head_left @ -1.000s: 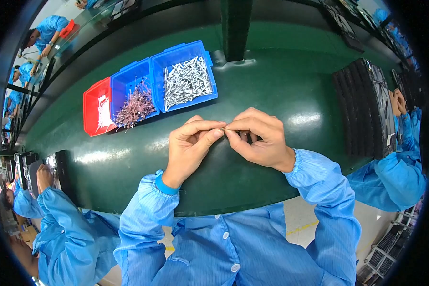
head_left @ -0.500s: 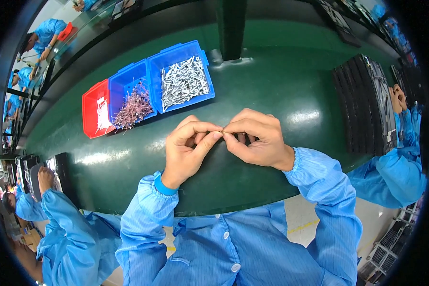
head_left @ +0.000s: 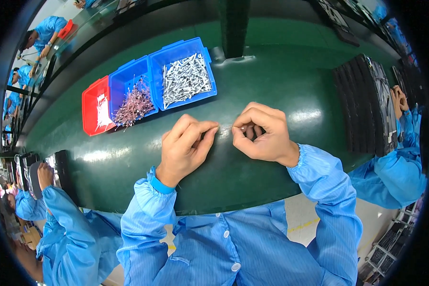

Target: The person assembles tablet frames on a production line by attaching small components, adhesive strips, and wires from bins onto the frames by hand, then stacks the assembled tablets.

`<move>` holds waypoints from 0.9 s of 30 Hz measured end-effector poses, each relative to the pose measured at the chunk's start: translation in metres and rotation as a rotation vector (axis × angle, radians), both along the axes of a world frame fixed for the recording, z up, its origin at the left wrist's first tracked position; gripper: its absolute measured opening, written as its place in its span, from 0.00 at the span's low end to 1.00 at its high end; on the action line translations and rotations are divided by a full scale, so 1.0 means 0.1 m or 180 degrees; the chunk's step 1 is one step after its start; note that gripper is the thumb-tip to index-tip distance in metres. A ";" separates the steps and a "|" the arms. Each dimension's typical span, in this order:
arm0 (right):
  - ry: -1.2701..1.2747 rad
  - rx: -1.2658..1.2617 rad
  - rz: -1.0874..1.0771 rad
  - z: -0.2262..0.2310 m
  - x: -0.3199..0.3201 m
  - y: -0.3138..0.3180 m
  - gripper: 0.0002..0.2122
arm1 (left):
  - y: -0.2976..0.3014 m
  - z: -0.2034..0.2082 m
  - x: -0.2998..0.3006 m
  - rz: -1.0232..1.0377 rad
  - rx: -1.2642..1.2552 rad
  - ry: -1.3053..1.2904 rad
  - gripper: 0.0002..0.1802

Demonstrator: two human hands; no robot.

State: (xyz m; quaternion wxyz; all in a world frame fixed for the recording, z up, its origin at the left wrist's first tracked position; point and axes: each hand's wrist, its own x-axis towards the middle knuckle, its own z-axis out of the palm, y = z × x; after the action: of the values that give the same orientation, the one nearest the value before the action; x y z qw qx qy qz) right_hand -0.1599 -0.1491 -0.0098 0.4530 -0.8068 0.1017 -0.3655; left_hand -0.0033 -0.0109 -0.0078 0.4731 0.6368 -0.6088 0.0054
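Note:
Over the middle of the green table [head_left: 186, 186], my left hand [head_left: 185, 145] is closed in a pinch, thumb against forefinger. A short gap to its right, my right hand [head_left: 266, 133] pinches the same way. Whatever lies between the fingertips of either hand is too small to make out. Beyond my left hand stand three bins side by side: a blue bin [head_left: 213, 88] of short silvery-white pieces, a blue bin [head_left: 120, 78] of thin pinkish wire-leaded parts, and a red bin [head_left: 89, 102] of slim white pieces.
A dark post [head_left: 235, 28] rises from the table's far side. At the right stands a stack of black trays [head_left: 360, 105], with a co-worker's hands [head_left: 399, 97] beyond it. Another co-worker's blue sleeve [head_left: 64, 214] is at the left, near black panels [head_left: 59, 171].
My hands, whose fingertips met before, have drawn apart, the left slightly leftward and the right to the right. Both stay pinched. The bins appear slightly shifted in view.

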 end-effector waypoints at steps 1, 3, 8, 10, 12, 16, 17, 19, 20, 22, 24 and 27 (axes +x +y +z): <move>0.0016 0.0032 -0.0018 0.00 -0.01 -0.01 0.05 | 0.00 0.00 0.00 -0.0005 -0.0010 0.0015 0.12; 0.0085 0.0020 -0.0079 0.02 -0.03 -0.03 0.05 | -0.03 0.01 0.00 0.0021 -0.0036 -0.0055 0.11; -0.0087 0.0096 0.0038 -0.05 0.00 -0.12 0.04 | -0.01 0.01 -0.04 0.0194 0.0015 0.0151 0.09; -0.0111 0.0284 -0.0052 0.00 -0.01 -0.19 0.05 | 0.00 -0.02 -0.05 0.0270 0.0083 0.0445 0.09; -0.0231 0.0612 -0.0406 -0.11 0.04 -0.35 0.06 | 0.03 -0.08 -0.06 0.0295 0.0145 0.0705 0.08; -0.0066 0.1665 -0.1277 -0.11 -0.04 -0.88 0.08 | 0.00 -0.20 -0.09 0.0134 0.0609 0.2547 0.05; 0.0063 0.1928 -0.1402 -0.11 -0.08 -1.03 0.08 | 0.00 -0.23 -0.09 0.0115 0.0694 0.2790 0.04; -0.0361 0.1848 -0.1562 -0.19 -0.13 -1.36 0.07 | -0.01 -0.27 -0.11 0.0091 0.0621 0.2670 0.04; -0.0541 0.1708 -0.1747 -0.25 -0.15 -1.56 0.07 | -0.02 -0.29 -0.12 0.0052 0.0574 0.2538 0.05; -0.0785 0.1421 -0.2106 -0.39 -0.20 -2.01 0.12 | -0.03 -0.31 -0.14 0.0072 0.0576 0.2481 0.04; -0.0781 0.1185 -0.2621 -0.46 -0.25 -2.47 0.22 | -0.05 -0.30 -0.17 0.0098 0.0600 0.2435 0.04; -0.0819 0.0993 -0.3379 -0.47 -0.28 -3.07 0.37 | -0.05 -0.31 -0.17 0.0147 0.0613 0.2240 0.04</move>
State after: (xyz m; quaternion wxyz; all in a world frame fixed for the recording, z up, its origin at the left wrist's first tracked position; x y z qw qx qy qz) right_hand -0.1883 -0.4565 -0.0570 0.3297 -0.5175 0.4901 -0.6191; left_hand -0.0199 -0.0154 -0.0387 0.5912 0.6549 -0.3919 -0.2607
